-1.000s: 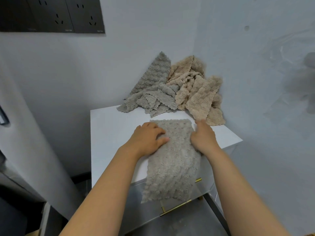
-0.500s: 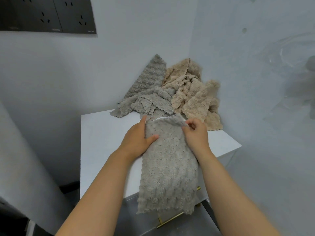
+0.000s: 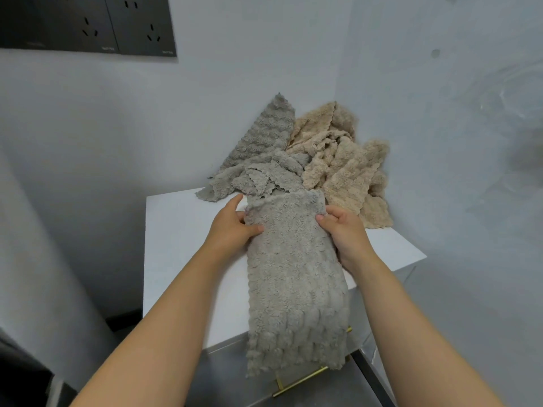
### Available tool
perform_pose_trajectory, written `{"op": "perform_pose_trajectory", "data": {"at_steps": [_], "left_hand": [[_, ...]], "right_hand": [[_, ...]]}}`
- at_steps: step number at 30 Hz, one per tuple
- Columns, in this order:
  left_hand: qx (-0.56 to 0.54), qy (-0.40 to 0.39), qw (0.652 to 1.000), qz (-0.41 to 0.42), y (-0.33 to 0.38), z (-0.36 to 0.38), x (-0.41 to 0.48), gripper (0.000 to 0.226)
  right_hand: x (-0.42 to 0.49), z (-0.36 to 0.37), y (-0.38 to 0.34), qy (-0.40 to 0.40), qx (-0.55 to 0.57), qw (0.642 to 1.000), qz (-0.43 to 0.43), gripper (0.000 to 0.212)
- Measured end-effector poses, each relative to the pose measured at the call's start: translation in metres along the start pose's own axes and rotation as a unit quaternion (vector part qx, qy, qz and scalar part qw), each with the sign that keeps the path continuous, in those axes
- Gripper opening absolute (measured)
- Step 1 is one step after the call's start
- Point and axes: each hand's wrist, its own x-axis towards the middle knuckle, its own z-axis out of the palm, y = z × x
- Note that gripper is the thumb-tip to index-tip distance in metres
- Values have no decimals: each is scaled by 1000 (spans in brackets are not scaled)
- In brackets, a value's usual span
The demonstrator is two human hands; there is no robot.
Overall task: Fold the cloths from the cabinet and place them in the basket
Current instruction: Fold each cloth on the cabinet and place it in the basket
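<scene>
While the left hand (image 3: 232, 230) pinches one top corner and the right hand (image 3: 346, 233) grips the other, the grey fleece cloth (image 3: 293, 289) hangs lengthwise over the white cabinet's (image 3: 182, 230) front edge (apparently doubled 1 time already). The fold looks midway; next, I judge, the held edge must meet the hanging hem squarely. No basket shows.

On my feed the body is only two arms, showing from the near edge up to mid-frame. The left forearm (image 3: 164, 324) and right forearm (image 3: 411, 327) are bare along all the length I can see. The left hand (image 3: 232, 230) and right hand (image 3: 346, 233) are bare too. Fingernails are too small for me to judge.
</scene>
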Motion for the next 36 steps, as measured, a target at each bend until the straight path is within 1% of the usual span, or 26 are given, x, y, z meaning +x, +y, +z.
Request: {"op": "perform_pose_trajectory", "data": {"at_steps": [2,4,5,6,8,9,12,13,16,19,23,25,27,28,30,32,34,36], "left_hand": [[-12,-3,1000,15,-2,-1,5,63],[17,1,999,34,-2,-1,6,42],[34,4,999,40,-3,0,8,36],[44,6,998,44,-4,0,8,29],[50,14,998,46,-6,-1,10,20],[42,19,998,47,-7,-2,11,22],[-3,21,999,44,-7,-5,11,40],[-15,14,999,43,-6,-6,10,40],[-34,-3,998,51,-6,-10,9,28],[-16,-20,999,48,-6,-18,6,33],[18,-96,994,50,-12,-28,5,34],[35,-115,991,54,-13,-31,4,39],[37,-120,991,52,-11,-32,2,40],[37,-119,991,51,-9,-31,1,39],[36,-117,991,51,-6,-27,-2,37],[50,-99,992,53,-5,-22,-4,39],[78,-82,992,59,-8,-14,-4,45],[115,-78,988,65,-10,-9,-3,45]], "right_hand": [[0,1,-3,-7,17,1000,2,59],[1,2,-5,-3,21,1000,-2,42],[3,1,-4,2,21,1000,-10,33],[5,2,-4,4,18,1000,-20,29],[8,2,-2,3,4,999,-41,31],[8,3,-2,-3,1,999,-49,32],[7,1,-2,-32,7,998,-56,36],[7,1,-3,-39,13,998,-52,37],[7,-1,-3,-55,32,996,-54,34],[9,-5,-1,-69,41,996,-49,27],[4,-13,-7,-139,59,988,-33,48],[0,-17,-10,-169,27,985,-28,54],[-1,-21,-11,-179,-29,983,-29,60],[-1,-22,-12,-180,-49,982,-27,59],[-3,-22,-14,-182,-76,980,-22,50],[-7,-19,-18,-173,-116,978,-23,39],[-10,-16,-21,-154,-163,974,-30,32],[-11,-14,-22,-148,-203,967,-36,28]]}}
